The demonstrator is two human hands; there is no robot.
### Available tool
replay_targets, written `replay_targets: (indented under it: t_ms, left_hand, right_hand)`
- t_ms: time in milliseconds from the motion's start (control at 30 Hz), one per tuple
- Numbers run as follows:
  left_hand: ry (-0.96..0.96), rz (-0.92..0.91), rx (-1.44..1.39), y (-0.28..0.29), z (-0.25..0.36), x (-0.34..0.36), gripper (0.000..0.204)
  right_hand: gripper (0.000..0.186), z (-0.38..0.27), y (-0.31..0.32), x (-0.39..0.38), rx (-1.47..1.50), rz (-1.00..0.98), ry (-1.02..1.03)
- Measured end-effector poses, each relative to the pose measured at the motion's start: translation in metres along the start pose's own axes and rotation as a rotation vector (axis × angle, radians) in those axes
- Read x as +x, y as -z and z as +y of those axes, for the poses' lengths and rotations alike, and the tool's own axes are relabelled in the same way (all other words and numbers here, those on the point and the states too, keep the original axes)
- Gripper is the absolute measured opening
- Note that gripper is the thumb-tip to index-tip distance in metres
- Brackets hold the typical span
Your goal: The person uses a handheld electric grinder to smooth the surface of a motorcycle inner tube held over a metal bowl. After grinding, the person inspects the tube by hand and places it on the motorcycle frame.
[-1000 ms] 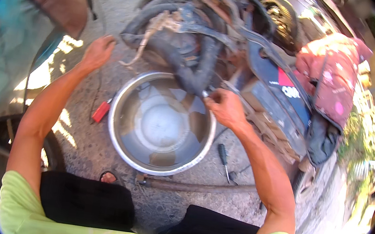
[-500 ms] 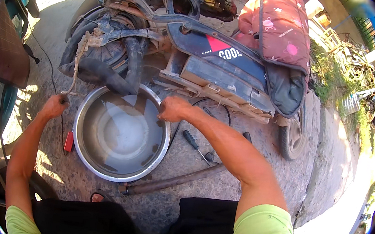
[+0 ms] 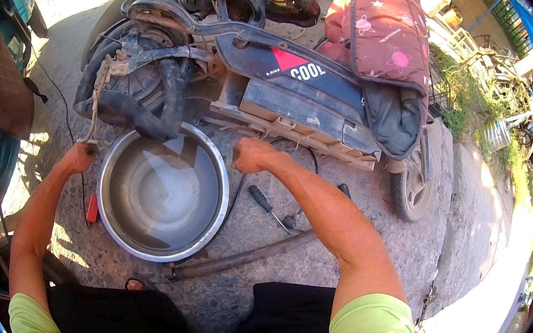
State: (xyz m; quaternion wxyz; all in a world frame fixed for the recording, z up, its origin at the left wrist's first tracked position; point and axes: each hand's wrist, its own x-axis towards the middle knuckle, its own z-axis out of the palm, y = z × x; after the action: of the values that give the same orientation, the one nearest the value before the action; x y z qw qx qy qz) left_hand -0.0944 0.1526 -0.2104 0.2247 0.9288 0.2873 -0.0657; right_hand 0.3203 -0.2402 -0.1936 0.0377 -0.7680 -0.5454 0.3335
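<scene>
A wide metal basin [image 3: 102,220] with water in it stands on the ground before me. From the wheel [image 3: 130,84] of the electric bike, which lies on its side, a black inner tube [image 3: 150,126] droops over the basin's far rim. My left hand [image 3: 79,159] is closed just left of the basin, by the lower end of a dirty metal stand [image 3: 96,100]; its fingertips are hidden. My right hand [image 3: 256,156] is curled closed in the air right of the basin, apart from its rim; whatever it may hold is hidden.
A black-handled screwdriver [image 3: 262,199] and a long brown tube or pipe [image 3: 238,257] lie right of the basin. A small red box [image 3: 92,208] sits at its left. The bike's body [image 3: 292,75], draped with a padded red cover [image 3: 390,41], stretches across the far side.
My right hand has come away from the basin's right rim, and the gap between them has grown. My left hand stays by the metal stand. The whole view has shifted slightly.
</scene>
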Motion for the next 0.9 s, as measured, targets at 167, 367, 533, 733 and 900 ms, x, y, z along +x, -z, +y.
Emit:
replay_targets:
  t_ms: [167,367,533,733,900]
  left_hand:
    - [0.039,-0.008,0.068,0.004,0.012,-0.002,0.032]
    - [0.156,-0.036,0.075,0.008,0.011,-0.002,0.036]
    - [0.189,0.044,0.093,-0.004,-0.016,0.000,0.035]
    - [0.266,0.008,0.033,-0.001,0.000,0.008,0.036]
    - [0.265,0.021,-0.014,-0.006,0.006,0.007,0.036]
  right_hand:
    - [0.032,0.006,-0.001,-0.002,-0.037,0.024,0.034]
    - [0.037,0.008,0.001,-0.001,-0.065,0.013,0.020]
    - [0.039,0.014,0.004,0.008,0.031,-0.012,0.041]
    - [0.034,0.008,0.002,0.010,0.209,-0.046,-0.047]
    - [0.031,0.016,-0.009,0.026,0.255,-0.068,-0.122]
